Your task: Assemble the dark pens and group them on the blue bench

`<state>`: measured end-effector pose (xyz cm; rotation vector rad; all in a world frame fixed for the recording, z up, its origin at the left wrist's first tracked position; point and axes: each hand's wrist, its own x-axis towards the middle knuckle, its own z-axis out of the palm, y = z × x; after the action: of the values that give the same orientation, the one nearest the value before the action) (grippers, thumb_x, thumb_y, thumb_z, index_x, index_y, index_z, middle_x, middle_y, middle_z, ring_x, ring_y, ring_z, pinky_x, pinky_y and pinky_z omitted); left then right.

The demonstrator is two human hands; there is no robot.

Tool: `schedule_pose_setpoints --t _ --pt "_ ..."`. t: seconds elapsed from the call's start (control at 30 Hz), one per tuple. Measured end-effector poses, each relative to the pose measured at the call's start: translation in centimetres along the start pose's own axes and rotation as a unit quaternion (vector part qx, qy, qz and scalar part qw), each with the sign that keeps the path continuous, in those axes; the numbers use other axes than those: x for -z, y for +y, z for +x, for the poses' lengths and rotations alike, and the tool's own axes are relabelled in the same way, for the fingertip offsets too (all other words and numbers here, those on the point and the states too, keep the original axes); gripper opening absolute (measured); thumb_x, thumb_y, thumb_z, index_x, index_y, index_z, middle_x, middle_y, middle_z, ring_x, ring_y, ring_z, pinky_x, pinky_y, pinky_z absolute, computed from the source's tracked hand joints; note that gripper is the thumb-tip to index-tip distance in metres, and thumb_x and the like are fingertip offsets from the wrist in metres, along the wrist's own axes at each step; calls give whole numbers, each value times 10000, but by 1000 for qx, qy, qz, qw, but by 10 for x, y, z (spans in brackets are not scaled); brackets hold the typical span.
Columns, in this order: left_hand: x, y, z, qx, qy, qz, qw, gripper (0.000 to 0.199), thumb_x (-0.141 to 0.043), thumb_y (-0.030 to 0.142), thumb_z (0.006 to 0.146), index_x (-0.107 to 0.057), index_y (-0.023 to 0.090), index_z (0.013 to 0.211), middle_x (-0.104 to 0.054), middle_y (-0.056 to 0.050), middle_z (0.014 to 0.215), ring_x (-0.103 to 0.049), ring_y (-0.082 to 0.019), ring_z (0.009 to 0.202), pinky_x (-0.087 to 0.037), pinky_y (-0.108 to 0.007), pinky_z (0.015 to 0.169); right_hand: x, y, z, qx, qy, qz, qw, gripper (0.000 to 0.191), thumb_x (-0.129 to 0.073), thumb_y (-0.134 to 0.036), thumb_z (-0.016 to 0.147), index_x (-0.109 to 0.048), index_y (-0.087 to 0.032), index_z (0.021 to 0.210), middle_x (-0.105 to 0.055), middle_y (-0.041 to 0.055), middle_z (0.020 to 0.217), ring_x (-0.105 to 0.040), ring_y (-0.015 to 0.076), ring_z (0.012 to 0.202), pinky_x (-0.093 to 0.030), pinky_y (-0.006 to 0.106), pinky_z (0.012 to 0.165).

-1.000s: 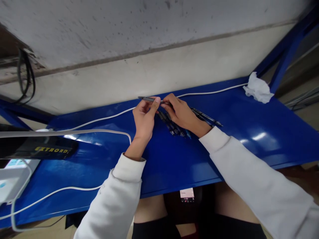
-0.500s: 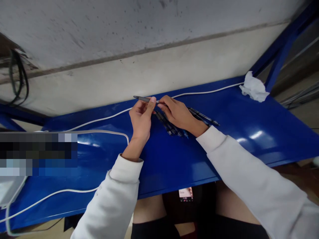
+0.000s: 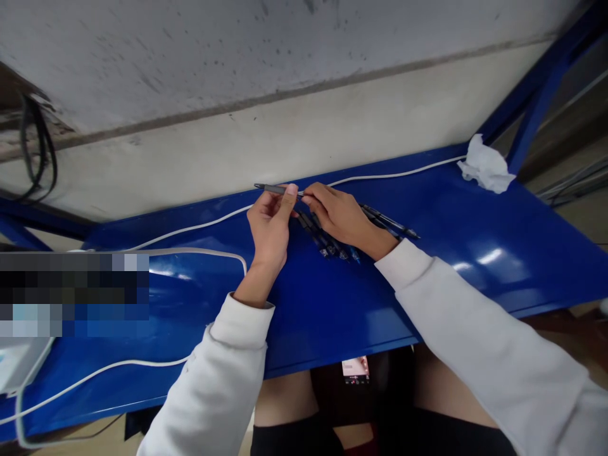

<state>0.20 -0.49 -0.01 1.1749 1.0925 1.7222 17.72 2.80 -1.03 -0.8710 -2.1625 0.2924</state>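
Near the back edge of the blue table [image 3: 332, 304], my left hand [image 3: 272, 225] pinches a grey pen [image 3: 273, 189] between thumb and fingers, its dark end pointing left. My right hand [image 3: 337, 214] is closed at the pen's other end, fingertips beside a thin, pale section between the hands. Its fingers cover that end. Several dark pens [image 3: 316, 237] lie in a bunch under and left of my right hand. More pens [image 3: 392, 221] lie beyond my right wrist, partly hidden by it.
A white cable [image 3: 204, 223] runs along the back of the table. Crumpled white paper [image 3: 485, 166] lies at the back right. A white object [image 3: 23, 364] and a blurred-out area are at the left. A lit phone [image 3: 356, 370] shows below the front edge.
The view has shifted very slightly. Both hands keep their places on the pen, and a little more of the thin, pale section shows between them.
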Motion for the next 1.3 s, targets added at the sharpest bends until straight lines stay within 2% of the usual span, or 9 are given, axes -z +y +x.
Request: schedule_pose_setpoints --t 0.17,0.27,0.47,0.63,0.73,0.87,1.03,1.23,1.3 --pt "1 1 0 8 1 3 1000 380 -953 588 928 -835 234 1000 -810 -45 979 -741 -173 852 -584 -280 710 -2 2 0 -4 18 10 1000 254 -542 -484 1224 -568 -248 1314 -802 117 1209 -779 283 989 -521 361 794" --pt "1 0 0 9 6 5 1000 390 -946 597 932 -834 232 1008 -825 -56 1013 -758 -180 879 -589 -280 713 -1 2 -1 -2 11 6 1000 209 -484 -446 1245 -577 -259 1234 -798 90 1160 -757 261 943 -498 347 777" --pt "1 0 0 13 7 2 1000 415 -947 626 922 -845 233 1012 -850 -82 1092 -792 -211 963 -601 -281 694 0 -1 0 3 -4 -13 1000 336 -355 -458 1276 -605 -246 1204 -797 104 1141 -748 257 928 -487 355 792" --pt "1 -1 0 8 -1 7 1000 418 -923 630 948 -835 229 1026 -845 -70 1064 -791 -198 918 -602 -291 715 -2 0 0 4 25 9 1000 301 -504 -534 1235 -572 -254 1320 -794 116 1222 -776 285 1011 -530 362 817" --pt "1 0 0 7 -3 6 1000 401 -914 621 961 -827 233 1019 -848 -76 1097 -798 -205 942 -606 -299 717 -2 0 0 6 20 7 1000 262 -454 -492 1253 -579 -261 1247 -789 99 1164 -757 269 953 -519 361 802" --pt "0 2 -1 11 -1 7 1000 405 -919 626 953 -829 236 1016 -854 -83 1117 -806 -225 1003 -615 -295 714 -1 -1 1 4 9 1 1000 326 -364 -481 1273 -595 -260 1211 -789 95 1131 -743 261 926 -503 363 806" --pt "0 0 -1 7 -2 -2 1000 411 -923 631 948 -839 235 1021 -848 -67 1078 -793 -202 945 -608 -284 706 -1 -1 1 3 28 6 1000 291 -535 -534 1220 -598 -255 1274 -790 105 1175 -759 289 987 -515 370 809" --pt "0 0 -1 11 0 8 1000 416 -914 641 954 -829 237 1003 -856 -76 1108 -802 -217 976 -612 -295 703 1 -2 1 9 3 -5 1000 322 -376 -454 1273 -611 -253 1185 -800 92 1117 -736 253 892 -463 361 773" --pt "0 1 -1 9 0 4 1000 416 -912 640 957 -831 235 1005 -856 -76 1112 -802 -217 976 -610 -298 706 0 -2 1 7 5 -3 1000 309 -410 -479 1266 -611 -248 1224 -805 98 1143 -751 259 922 -465 358 776"
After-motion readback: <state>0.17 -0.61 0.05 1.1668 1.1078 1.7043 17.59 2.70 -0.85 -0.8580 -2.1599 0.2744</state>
